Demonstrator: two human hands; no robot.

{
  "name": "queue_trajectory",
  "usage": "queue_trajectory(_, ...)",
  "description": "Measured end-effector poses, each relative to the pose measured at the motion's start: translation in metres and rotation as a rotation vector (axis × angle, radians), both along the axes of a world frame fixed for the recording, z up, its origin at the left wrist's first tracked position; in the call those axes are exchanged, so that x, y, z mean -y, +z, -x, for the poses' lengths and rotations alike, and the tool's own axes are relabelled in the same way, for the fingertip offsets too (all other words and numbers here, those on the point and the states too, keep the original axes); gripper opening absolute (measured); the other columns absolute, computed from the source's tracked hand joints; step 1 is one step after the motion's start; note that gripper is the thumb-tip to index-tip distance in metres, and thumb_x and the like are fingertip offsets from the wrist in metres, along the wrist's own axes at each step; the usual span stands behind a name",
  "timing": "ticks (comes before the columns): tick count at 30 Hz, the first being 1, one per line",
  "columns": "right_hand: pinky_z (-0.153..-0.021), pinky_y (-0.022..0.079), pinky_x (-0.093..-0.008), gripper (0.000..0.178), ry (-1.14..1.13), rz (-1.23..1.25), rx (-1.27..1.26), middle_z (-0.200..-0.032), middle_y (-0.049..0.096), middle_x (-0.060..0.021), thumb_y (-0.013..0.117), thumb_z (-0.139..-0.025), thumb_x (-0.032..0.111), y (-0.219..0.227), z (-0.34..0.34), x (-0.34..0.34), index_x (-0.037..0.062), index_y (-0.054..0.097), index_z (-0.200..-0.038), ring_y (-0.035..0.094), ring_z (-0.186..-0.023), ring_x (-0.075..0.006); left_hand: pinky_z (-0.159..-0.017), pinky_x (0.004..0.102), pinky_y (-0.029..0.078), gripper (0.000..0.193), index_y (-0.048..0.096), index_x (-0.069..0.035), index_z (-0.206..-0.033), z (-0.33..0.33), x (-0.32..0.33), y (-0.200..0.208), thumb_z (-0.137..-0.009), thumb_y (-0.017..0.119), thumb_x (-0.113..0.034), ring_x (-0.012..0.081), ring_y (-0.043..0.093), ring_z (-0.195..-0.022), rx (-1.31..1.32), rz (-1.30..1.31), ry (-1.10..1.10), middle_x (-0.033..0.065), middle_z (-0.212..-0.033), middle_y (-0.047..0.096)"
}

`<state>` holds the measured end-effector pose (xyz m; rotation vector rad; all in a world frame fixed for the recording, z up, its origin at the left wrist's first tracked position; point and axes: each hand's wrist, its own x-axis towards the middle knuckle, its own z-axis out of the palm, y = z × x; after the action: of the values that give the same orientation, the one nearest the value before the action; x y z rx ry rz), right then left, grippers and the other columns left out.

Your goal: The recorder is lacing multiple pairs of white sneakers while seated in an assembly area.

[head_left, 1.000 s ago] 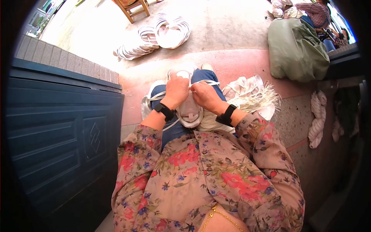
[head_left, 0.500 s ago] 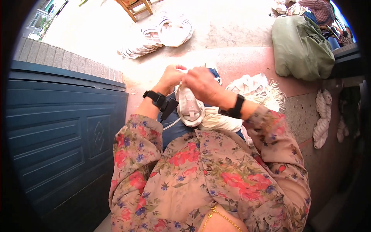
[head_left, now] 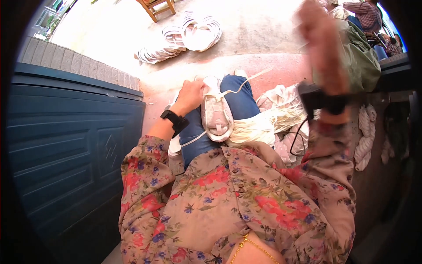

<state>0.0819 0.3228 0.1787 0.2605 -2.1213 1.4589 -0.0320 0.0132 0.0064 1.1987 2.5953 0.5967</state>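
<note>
Left hand (head_left: 190, 94): fingers closed on the far end of the white woven bundle (head_left: 216, 115), holding it against the knee, as in the earlier frames.
Right hand (head_left: 320, 33): has left the bundle, where it worked beside the left hand half a second ago, and is now flung up and out to the person's right. It is blurred, so I cannot tell whether the fingers are closed or what they pinch.
White cord (head_left: 246, 82): runs from the bundle across the blue-clad knee (head_left: 239, 99) toward the raised hand, stretched nearly straight.
What changed: the two hands, together at the bundle a second ago, are now well apart. The pull looks like drawing a length of cord tight through the work.
Bundle's place: on the lap, lying along the thigh, near end touching the floral shirt (head_left: 237, 198).
Nearby: loose pale fibre (head_left: 281, 110) just beside the right thigh; coils of white rope (head_left: 184, 39) well apart on the ground ahead; blue panelled door (head_left: 66, 149) at the left.
</note>
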Motion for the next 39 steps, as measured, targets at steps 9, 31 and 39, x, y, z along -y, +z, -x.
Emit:
queue_trajectory(9, -0.069, 0.047, -0.0415, 0.022, -0.023, -0.255, 0.866, -0.078, 0.061, -0.0208, 0.05, -0.074, 0.019, -0.183, 0.008, 0.189, 0.0034, 0.064, -0.081, 0.06, -0.075, -0.0355, -0.075, 0.0404, 0.044, 0.02, 0.064, -0.005, -0.092, -0.017, 0.02, -0.005, -0.074, 0.054, -0.005, 0.0351, 0.052, -0.084, -0.081, 0.128, -0.068, 0.0167, -0.082, 0.062)
queue_trajectory(31, -0.063, 0.048, -0.0384, 0.017, 0.057, -0.54, 0.733, -0.079, 0.061, -0.0205, 0.045, -0.082, 0.014, -0.185, 0.012, 0.199, 0.001, 0.056, -0.086, 0.062, -0.073, -0.0292, -0.064, 0.0411, 0.049, 0.011, 0.056, -0.003, -0.073, -0.033, 0.028, 0.007, -0.077, 0.048, -0.007, 0.0339, 0.055, -0.074, -0.323, 0.117, 0.161, 0.0203, -0.07, 0.058)
queue_trajectory(39, -0.051, 0.028, -0.0233, 0.019, 0.625, 0.757, 0.066, -0.058, 0.031, 0.0017, 0.044, -0.085, 0.01, 0.08, -0.024, 0.041, 0.0081, 0.038, -0.067, 0.032, -0.053, -0.0091, -0.067, 0.0439, 0.048, 0.014, 0.058, -0.002, -0.078, -0.023, 0.022, 0.009, -0.077, 0.045, -0.008, 0.0366, 0.057, -0.076, -0.168, 0.097, 0.463, 0.0206, -0.071, 0.059)
